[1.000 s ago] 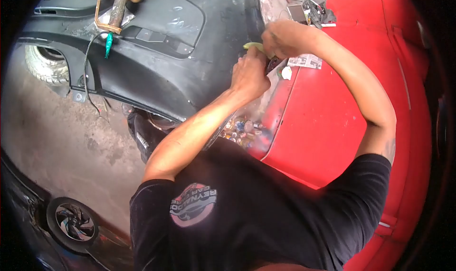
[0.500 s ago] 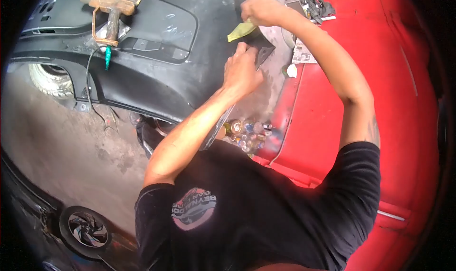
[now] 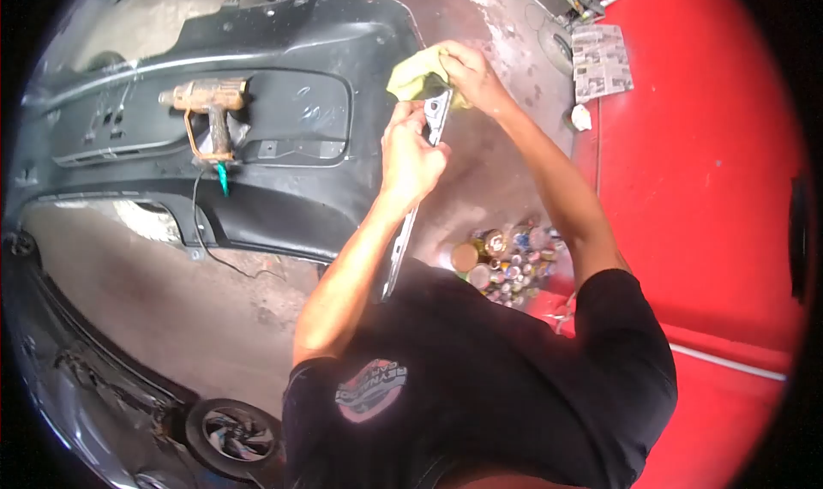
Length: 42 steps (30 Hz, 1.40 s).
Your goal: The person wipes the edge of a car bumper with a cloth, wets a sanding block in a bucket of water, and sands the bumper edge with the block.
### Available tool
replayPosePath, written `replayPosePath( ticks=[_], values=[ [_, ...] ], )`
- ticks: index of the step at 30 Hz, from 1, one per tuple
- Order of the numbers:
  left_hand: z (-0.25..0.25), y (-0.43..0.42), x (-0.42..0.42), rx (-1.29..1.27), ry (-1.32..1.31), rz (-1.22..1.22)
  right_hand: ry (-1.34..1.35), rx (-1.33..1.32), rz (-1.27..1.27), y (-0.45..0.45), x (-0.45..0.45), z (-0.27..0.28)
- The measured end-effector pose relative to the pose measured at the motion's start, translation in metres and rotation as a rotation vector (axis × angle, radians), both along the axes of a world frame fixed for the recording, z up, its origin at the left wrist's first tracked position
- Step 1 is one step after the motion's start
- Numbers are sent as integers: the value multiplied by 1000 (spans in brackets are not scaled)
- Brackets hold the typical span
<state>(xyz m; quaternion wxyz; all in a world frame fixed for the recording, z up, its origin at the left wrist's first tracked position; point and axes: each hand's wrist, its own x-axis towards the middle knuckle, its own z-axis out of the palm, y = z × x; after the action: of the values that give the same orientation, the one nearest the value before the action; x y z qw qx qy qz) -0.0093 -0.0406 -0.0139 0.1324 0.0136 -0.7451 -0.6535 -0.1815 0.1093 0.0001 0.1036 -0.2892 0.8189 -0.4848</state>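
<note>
My left hand [image 3: 411,156] is wrapped round a long, narrow grey car part [image 3: 399,253] with small holes along it. This part slants from my shirt up to the cloth. In my right hand [image 3: 471,76] is a yellow-green cloth [image 3: 418,71], bunched against the part's upper end; the fingertips are partly hidden by its folds. Left of both hands lies a large dark car bumper [image 3: 300,193]. A worn, dusty heat gun [image 3: 206,103] rests on the bumper, with a teal piece [image 3: 223,179] at its cord end.
A red car panel [image 3: 686,189] fills the right side. Several paint cans and jars [image 3: 493,245] stand on the floor between it and me. Newspaper [image 3: 602,65] lies at the panel's upper edge. A dark car with a wheel [image 3: 233,440] is at lower left. The heat gun's cord [image 3: 225,262] trails to the floor.
The view has shifted, so the bumper sits lower. My right hand and the cloth have come down and closer to my left hand, and the part has turned, showing its grey holed side.
</note>
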Motion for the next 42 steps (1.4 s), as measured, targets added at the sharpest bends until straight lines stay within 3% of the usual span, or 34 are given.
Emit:
replayPosePath(
  ticks=[6,9,12,15,19,21,25,28,31,35,39,40,42],
  values=[
    [6,10,-4,-80,-51,-39,191,-31,-188,-20,-71,-45],
    [6,13,-6,24,-77,-56,356,16,-229,-28,-126,-74],
    [10,14,-4,-50,-130,-50,181,23,-321,-32,-144,-72],
    [5,18,-4,-46,-131,-43,228,-153,-207,-22,-130,-81],
    [4,21,-7,-100,-71,-58,109,-122,-105,7,-82,-76],
    [1,21,-7,-65,-129,-71,255,-356,-21,14,-53,-77],
    [3,27,-3,-114,-119,-51,49,-267,-125,29,13,-36],
    [-4,27,-3,-61,-155,-48,149,-319,-167,29,45,-22],
    [0,30,-3,-64,-147,-42,58,-542,-76,30,71,-8],
    [4,40,-3,-86,-128,-14,-179,-616,-58,54,96,5],
    [6,38,-2,-29,-222,-57,-474,-1287,-282,93,94,-5],
    [8,41,-2,24,-238,-80,-428,-1188,-461,101,92,5],
    [4,43,-5,64,-248,-113,-347,-1151,-550,109,87,-2]
  ],
)
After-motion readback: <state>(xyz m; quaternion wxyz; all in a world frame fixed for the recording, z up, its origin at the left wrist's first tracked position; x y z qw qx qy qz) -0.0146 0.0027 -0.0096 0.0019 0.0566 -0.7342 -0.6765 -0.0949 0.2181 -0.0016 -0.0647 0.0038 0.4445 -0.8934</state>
